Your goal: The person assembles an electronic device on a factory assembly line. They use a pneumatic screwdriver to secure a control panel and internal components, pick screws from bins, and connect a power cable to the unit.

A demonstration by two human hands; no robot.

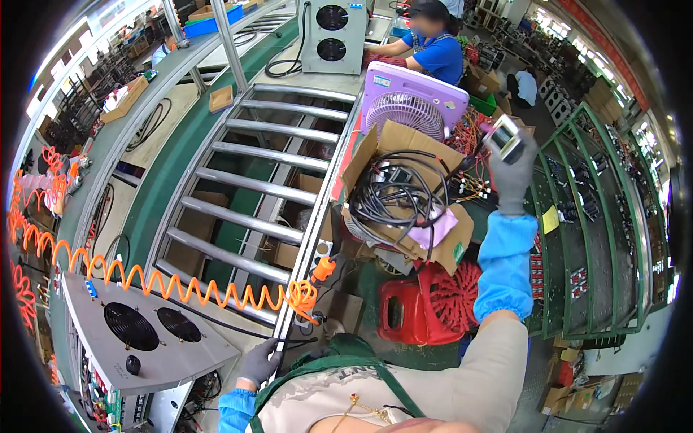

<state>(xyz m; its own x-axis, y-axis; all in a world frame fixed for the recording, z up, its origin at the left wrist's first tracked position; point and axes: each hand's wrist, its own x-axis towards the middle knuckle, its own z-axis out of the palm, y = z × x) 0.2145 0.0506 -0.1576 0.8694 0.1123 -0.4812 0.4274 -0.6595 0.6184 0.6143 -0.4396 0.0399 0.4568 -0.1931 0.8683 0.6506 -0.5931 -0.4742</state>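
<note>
Right hand raised far right, closed around a small module above the cable box; left hand near, fingers curled on the roller frame edge.

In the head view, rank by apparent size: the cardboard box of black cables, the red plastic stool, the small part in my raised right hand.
1. Cardboard box of black cables
2. Red plastic stool, partly hidden under the box
3. Small part in the right hand, clearly smallest
</note>
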